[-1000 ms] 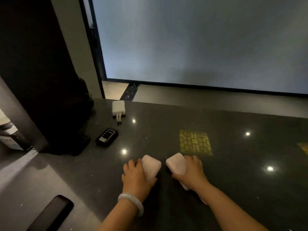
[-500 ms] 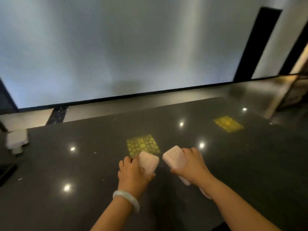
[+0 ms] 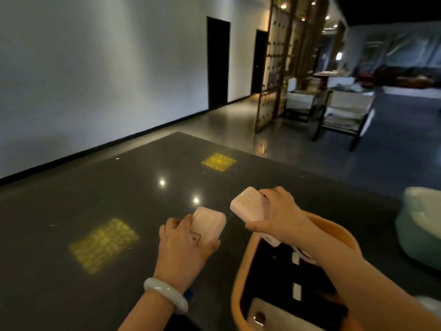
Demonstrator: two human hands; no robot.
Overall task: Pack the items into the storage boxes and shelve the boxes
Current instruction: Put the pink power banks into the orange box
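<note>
Biggest risk imo: the right hand [image 3: 280,212] has its pink block [image 3: 249,205] pinched by one end, tilted up, just past the far-left rim of the orange box [image 3: 241,271]. If the grip slips it lands on the dark table [image 3: 95,192] instead of inside. Box already has stuff in it (white device near edge, small white bits), so dropping it in hard could knock those around too.

Left hand [image 3: 183,244] is curled round the other pink block [image 3: 210,224], left of the box, low over the table; can't tell if it's touching.

Both blocks look pale pink, rounded corners, smooth, soap-bar-ish. Teal thing [image 3: 420,225] far right, blurry.
</note>
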